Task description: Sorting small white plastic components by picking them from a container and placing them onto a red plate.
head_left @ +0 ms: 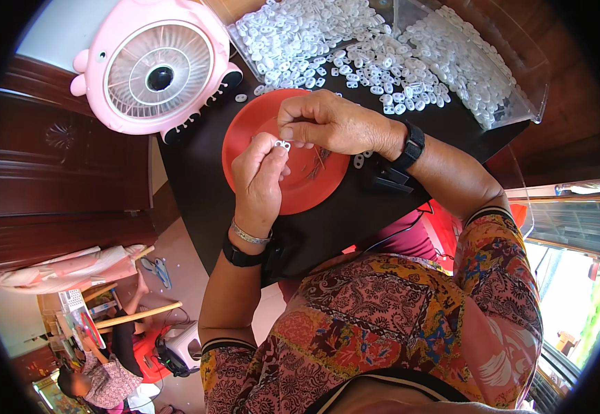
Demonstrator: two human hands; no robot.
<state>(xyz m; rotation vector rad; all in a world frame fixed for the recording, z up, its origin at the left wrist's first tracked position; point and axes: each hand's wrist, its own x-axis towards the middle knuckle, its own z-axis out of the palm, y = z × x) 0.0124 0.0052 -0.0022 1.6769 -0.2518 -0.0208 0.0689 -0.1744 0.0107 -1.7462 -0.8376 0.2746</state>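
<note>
Fingertips do the work here. Nearest the person, the left hand [258, 181] is curled nearly closed, its thumb and forefinger pinched on a small white plastic piece [282, 145] held at the very tips. The right hand [327, 124] meets it from just beyond, fingers bent in and closed toward the same piece, the tips of both hands touching or almost touching around it. Whether the right fingers grip the piece or only steady it cannot be told.

That piece looks tiny, light and stiff, a moulded part with small openings; its smooth plastic probably makes it slippery and easy to drop or flick away. Judging by its size, only a fine pinch at the edges suits it, since a whole-hand grip would bury it.

Directly under both hands lies a red plate [307, 190] on a dark table [196, 193], with a few thin, wiry bits [319, 157] on the plate beneath the right hand. Past the right hand, a heap of white plastic pieces [382, 62] like the held one spills from a clear plastic tray [531, 103]. Beyond the left hand and to its left stands a pink fan [155, 69]. Each wrist wears a black band; the left also carries a silver bracelet [248, 236].
</note>
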